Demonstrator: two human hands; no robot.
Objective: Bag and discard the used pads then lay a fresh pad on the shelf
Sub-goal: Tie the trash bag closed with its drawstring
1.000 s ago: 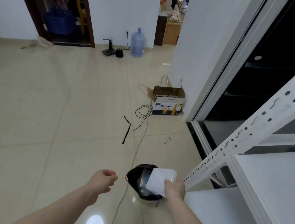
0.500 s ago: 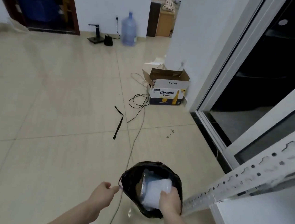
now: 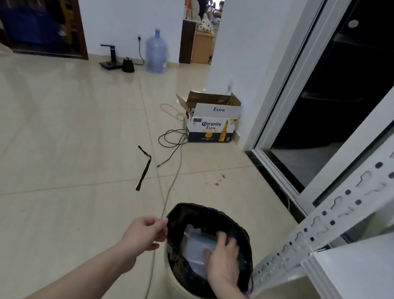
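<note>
A cream bin [image 3: 185, 296] lined with a black bag [image 3: 209, 218] stands on the floor just below me. My left hand [image 3: 144, 234] pinches the bag's left rim. My right hand [image 3: 223, 259] reaches down inside the bag, fingers spread over a white used pad [image 3: 194, 251] that lies in it. Whether the fingers still grip the pad is unclear. The white metal shelf [image 3: 365, 278] juts in at the lower right, its perforated post [image 3: 327, 222] close to the bin.
A thin cable [image 3: 171, 185] runs across the tiles past the bin's left side. A black strap [image 3: 144, 168] lies on the floor further out. A Coronita cardboard box [image 3: 211, 124] sits by the wall. A sliding door frame [image 3: 289, 90] rises on the right.
My right hand has lowered the white pad from above the bin into the black bag. My left hand has moved right and taken hold of the bag's rim. The view has come closer.
</note>
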